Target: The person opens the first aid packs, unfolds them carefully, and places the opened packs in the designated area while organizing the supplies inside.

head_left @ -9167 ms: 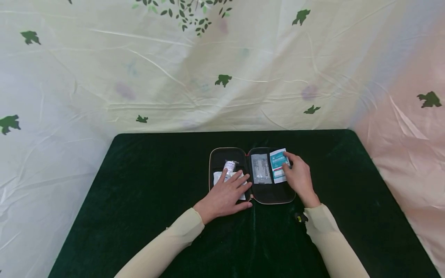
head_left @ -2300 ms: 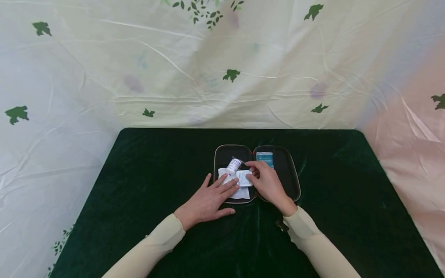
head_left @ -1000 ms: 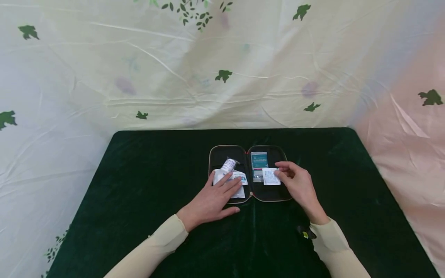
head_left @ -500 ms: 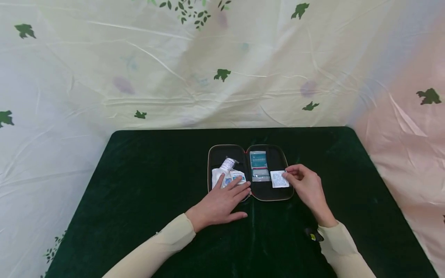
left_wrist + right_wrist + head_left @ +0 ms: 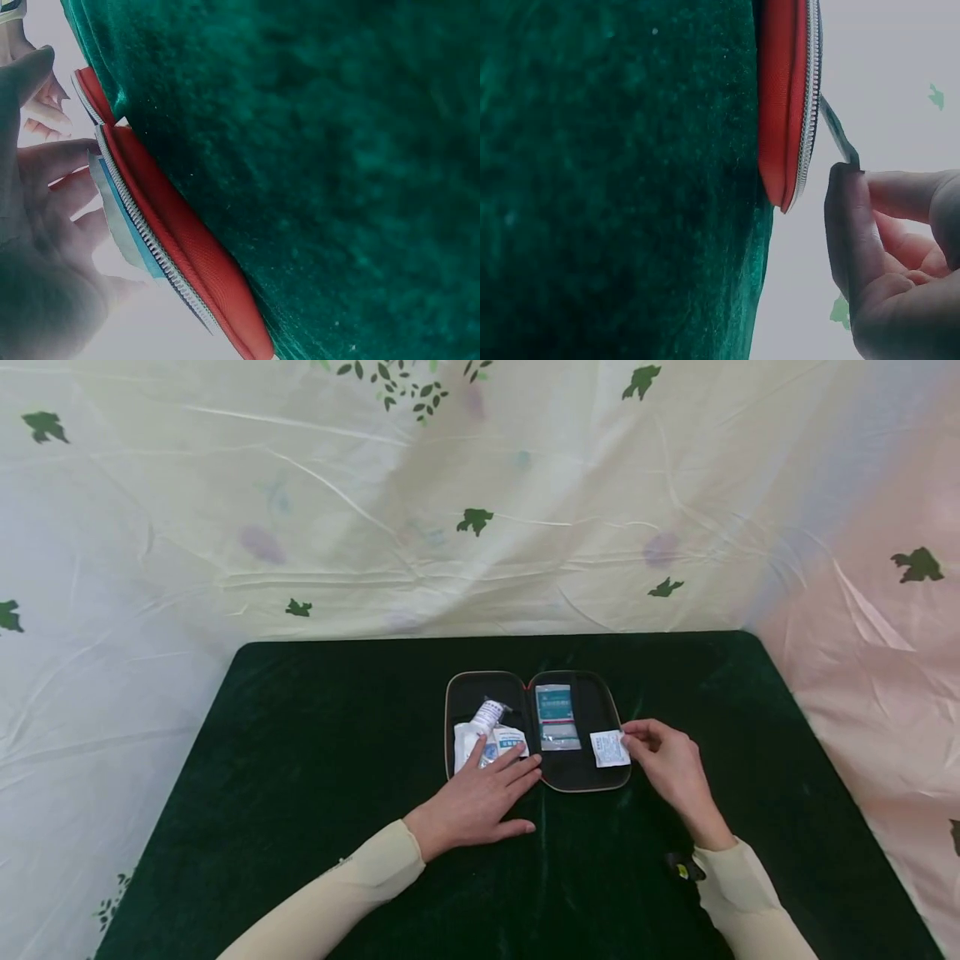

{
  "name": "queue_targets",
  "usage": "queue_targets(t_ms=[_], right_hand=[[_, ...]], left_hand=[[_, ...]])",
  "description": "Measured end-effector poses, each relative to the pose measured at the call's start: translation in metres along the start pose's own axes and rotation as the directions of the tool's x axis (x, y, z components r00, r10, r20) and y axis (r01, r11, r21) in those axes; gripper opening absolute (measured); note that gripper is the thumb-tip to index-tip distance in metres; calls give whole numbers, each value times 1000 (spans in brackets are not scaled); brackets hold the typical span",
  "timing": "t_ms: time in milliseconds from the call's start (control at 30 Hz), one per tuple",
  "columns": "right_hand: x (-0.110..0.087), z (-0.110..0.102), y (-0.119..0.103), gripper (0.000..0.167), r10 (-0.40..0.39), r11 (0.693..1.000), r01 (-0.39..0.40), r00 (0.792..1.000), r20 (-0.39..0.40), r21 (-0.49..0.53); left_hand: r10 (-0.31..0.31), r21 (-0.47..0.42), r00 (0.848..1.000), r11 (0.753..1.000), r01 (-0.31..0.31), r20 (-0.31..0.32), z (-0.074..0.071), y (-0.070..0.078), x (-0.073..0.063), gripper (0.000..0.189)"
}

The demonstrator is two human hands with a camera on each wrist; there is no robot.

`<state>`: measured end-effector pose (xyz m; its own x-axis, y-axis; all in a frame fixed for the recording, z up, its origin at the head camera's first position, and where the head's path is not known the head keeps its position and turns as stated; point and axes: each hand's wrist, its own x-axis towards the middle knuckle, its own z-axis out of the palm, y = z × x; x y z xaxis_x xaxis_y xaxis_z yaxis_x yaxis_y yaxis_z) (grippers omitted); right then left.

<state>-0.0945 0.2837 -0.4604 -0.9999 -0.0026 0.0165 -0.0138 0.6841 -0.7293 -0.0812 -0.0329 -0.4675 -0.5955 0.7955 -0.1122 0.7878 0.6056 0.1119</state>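
Note:
A red zip case (image 5: 782, 105) with a black lining lies spread flat on the dark green cloth. My right hand (image 5: 671, 768) pinches the edge of a small white packet (image 5: 609, 749) between thumb and forefinger, at the right rim of the case's right half. My left hand (image 5: 480, 802) rests with spread fingers over the lower part of the left half. Around its fingers lie a white rolled bandage (image 5: 489, 714) in clear wrap and white packets (image 5: 512, 739), partly covered. A teal-and-white packet (image 5: 556, 714) sits in the right half, beside the hinge.
Dark green velvet cloth (image 5: 337, 718) covers the table. Pale curtains with green leaf shapes (image 5: 475, 522) hang behind and at the sides. A small black object with a yellow mark (image 5: 682, 867) is by the right cuff.
The right hand has carried the white packet from the left half across to the right rim of the right half. The teal packet now lies nearer the hinge. The left hand has shifted slightly.

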Motion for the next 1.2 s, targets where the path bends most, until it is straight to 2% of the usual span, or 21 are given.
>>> queue_targets(t_ms=[233,600,900,1200], right_hand=[[-2,1,3,25,-39,999,41,998,48,-34],[-4,8,-4,25,-29,999,33,991,128,-28],[-3,13,-7,25,-39,999,41,988,152,-10],[-1,19,-8,24,-61,997,66,989,138,-32]], left_hand=[[-4,0,1000,1000,4,8,1,0,0,77],[-4,-12,1000,1000,4,10,2,0,0,77],[-4,-13,1000,1000,5,11,1,1,1,77],[-5,-23,1000,1000,6,13,2,1,1,77]])
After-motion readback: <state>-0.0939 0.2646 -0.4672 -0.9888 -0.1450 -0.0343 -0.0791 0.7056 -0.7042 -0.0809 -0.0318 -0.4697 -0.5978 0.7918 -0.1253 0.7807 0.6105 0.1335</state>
